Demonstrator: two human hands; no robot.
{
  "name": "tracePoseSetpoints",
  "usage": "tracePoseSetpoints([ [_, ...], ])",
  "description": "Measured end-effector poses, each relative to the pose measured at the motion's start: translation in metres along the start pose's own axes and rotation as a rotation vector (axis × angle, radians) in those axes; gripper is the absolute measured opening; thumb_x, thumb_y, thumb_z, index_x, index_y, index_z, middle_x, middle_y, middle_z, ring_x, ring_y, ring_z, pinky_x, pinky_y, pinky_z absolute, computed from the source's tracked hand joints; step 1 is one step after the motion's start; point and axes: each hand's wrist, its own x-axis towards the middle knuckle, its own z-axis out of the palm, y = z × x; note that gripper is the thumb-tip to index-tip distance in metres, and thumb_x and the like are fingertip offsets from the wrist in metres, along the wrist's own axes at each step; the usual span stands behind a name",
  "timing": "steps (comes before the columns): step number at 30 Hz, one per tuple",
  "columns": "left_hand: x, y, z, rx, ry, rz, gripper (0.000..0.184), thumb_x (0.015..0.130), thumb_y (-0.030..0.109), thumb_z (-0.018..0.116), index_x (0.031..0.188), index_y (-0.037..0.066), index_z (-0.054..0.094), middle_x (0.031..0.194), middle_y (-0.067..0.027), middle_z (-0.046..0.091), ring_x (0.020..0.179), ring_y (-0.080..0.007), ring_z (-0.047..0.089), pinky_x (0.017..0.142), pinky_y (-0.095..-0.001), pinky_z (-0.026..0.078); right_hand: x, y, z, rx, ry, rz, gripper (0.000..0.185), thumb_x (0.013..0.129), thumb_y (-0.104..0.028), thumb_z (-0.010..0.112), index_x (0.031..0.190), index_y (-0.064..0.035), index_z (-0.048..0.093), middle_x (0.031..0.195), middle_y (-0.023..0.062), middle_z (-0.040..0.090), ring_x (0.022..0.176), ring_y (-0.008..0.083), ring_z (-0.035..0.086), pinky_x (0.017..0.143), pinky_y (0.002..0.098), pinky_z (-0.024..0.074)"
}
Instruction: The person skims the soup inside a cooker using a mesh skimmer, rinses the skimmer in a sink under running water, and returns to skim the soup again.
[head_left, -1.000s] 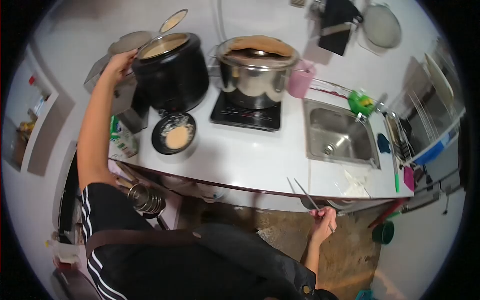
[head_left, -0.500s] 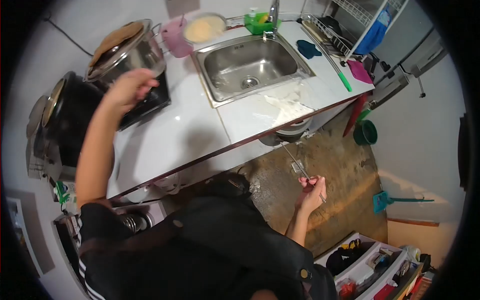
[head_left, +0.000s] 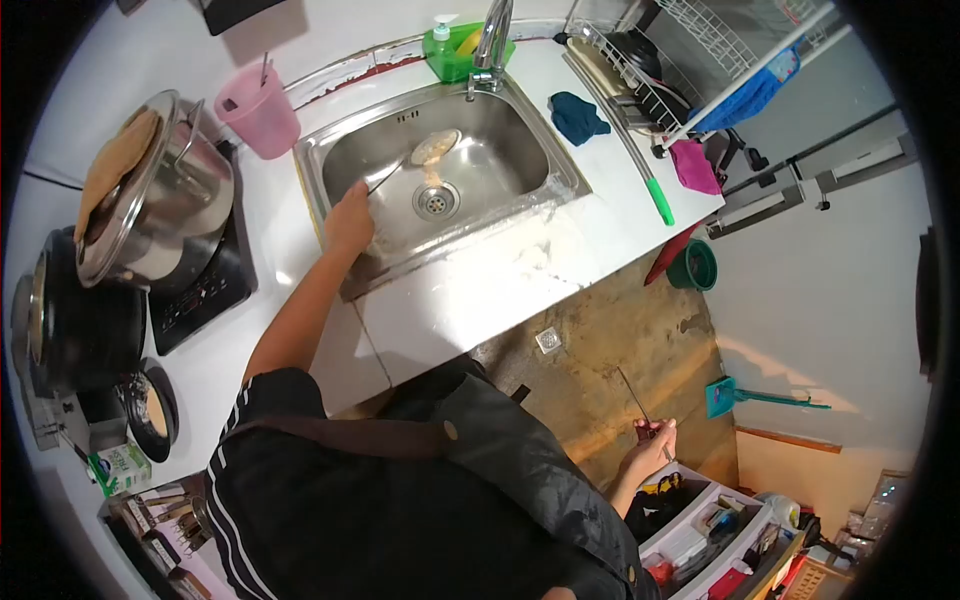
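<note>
My left hand (head_left: 350, 222) is closed around the thin handle of a skimmer (head_left: 436, 148), reaching over the steel sink (head_left: 350, 160). The skimmer's round head is tilted above the basin. Pale foam or scraps lie on it, and a light brownish streak shows between it and the drain (head_left: 436, 202). Low on the right, away from the counter, my right hand (head_left: 652, 448) is closed on a thin metal rod (head_left: 632, 392). The rod points up and to the left; its exact kind cannot be made out.
Left of the sink, a large steel pot (head_left: 185, 200) stands on a black induction cooker (head_left: 205, 295). A pink pitcher (head_left: 262, 115) and a green caddy (head_left: 450, 65) are behind the basin. A dark cloth (head_left: 578, 118) and dish rack (head_left: 650, 85) are rightward. An organizer (head_left: 690, 490) holds several items.
My left hand has swung right and down, bringing the skimmer from behind the sink to over its basin. My right hand still grips the rod, now lower. The view has shifted.
</note>
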Motion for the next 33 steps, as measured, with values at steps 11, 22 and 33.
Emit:
tracePoseSetpoints([
  [11,0.021,0.025,0.02,0.043,0.17,0.009,0.016,0.084,0.021,0.047,0.094,0.008,0.052,0.083,-0.0106,0.055,0.075,-0.0309,0.056,0.063,-0.0433,0.043,0.038,0.014,0.033,-0.205,-0.126,-0.016,0.03,0.092,-0.023,0.041,0.071,-0.0015,0.045,0.064,0.0064,0.051,0.058,0.0147,0.056,0.057,0.0283,0.0501],
  [22,-0.009,0.033,-0.034,0.447,-0.065,-0.119,0.039,0.087,0.045,0.04,0.082,0.008,0.05,0.07,-0.0127,0.062,0.066,-0.0316,0.061,0.056,-0.0405,0.047,0.104,0.026,0.019,-0.212,-0.293,-0.129,0.031,0.091,-0.02,0.045,0.069,0.0025,0.047,0.066,0.0061,0.047,0.058,0.0142,0.054,0.056,0.0279,0.0508],
  [33,-0.07,0.031,-0.114,0.409,0.071,-0.301,0.06,0.079,0.062,0.035,0.076,0.007,0.057,0.065,-0.0151,0.06,0.064,-0.033,0.06,0.057,-0.0429,0.044,0.132,0.05,0.015,-0.105,-0.268,-0.018,0.031,0.091,-0.022,0.045,0.07,0.0015,0.047,0.068,0.0059,0.05,0.055,0.0136,0.054,0.055,0.0261,0.0496],
])
